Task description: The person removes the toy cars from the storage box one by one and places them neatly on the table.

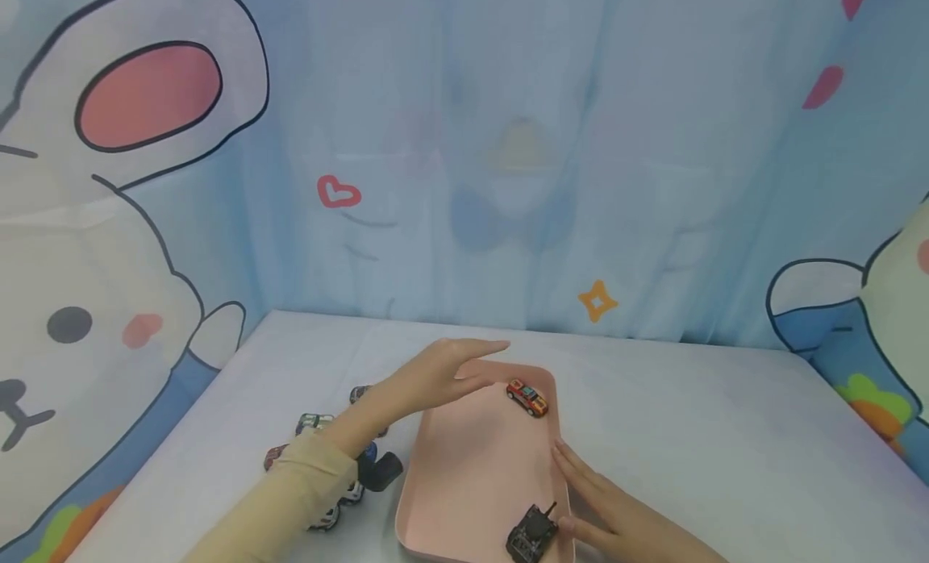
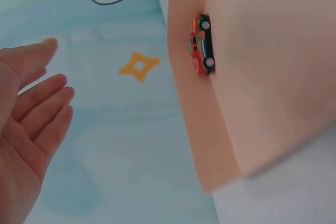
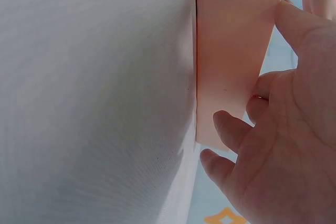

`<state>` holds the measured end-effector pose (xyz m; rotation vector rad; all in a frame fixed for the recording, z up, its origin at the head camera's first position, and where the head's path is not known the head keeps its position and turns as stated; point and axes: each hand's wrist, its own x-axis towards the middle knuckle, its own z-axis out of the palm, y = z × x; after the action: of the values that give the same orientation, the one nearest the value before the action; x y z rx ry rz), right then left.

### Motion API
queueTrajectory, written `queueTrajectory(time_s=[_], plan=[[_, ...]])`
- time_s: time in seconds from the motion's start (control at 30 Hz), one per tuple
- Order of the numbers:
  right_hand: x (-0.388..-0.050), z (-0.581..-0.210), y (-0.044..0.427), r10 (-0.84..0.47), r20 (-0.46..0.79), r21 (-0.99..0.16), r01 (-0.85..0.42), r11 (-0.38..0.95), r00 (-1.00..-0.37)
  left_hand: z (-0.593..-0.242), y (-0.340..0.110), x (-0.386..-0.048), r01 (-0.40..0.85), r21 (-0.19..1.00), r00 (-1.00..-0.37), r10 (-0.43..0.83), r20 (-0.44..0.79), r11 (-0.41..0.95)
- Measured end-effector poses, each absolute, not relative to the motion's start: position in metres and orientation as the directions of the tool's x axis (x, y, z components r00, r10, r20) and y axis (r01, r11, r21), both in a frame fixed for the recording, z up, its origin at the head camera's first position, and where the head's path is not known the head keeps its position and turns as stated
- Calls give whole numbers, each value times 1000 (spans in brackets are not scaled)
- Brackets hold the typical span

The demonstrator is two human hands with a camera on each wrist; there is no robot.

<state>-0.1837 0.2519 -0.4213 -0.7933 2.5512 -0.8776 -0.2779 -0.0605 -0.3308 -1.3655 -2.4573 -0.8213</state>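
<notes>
A shallow pink tray [image 1: 464, 474] lies on the table. Inside its far right corner sits a red and orange toy car [image 1: 526, 398], also seen against the wall in the left wrist view. A dark toy tank [image 1: 532, 534] with a thin barrel stands in the near right part. Above the tray's far left corner hovers my left hand [image 1: 446, 375], fingers extended and nothing held. My right hand [image 1: 598, 502] is at the tray's right side, fingers spread; in the right wrist view the fingertips [image 3: 227, 121] lie along the outer wall [image 3: 231, 45].
Left of the tray several toy cars [image 1: 314, 422] lie in a loose group, partly hidden by my left forearm. A black toy piece [image 1: 385, 472] lies close to the tray's left edge. Behind the white table [image 1: 689, 434] hangs a printed blue curtain [image 1: 653, 184].
</notes>
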Motion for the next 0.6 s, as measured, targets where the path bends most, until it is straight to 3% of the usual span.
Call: queueTrajectory(time_s=[0.17, 0.37, 0.6], plan=[[-184, -423, 253, -617, -100, -661, -411, 628, -781, -336, -27, -301, 785, 464, -589, 727, 353, 411], [-183, -421, 253, -619, -108, -659, -410, 631, -778, -351, -2, -316, 714, 498, -647, 736, 199, 492], [-184, -422, 256, -635, -77, -649, -445, 617, -768, -361, 12, -326, 753, 398, -607, 786, 114, 524]])
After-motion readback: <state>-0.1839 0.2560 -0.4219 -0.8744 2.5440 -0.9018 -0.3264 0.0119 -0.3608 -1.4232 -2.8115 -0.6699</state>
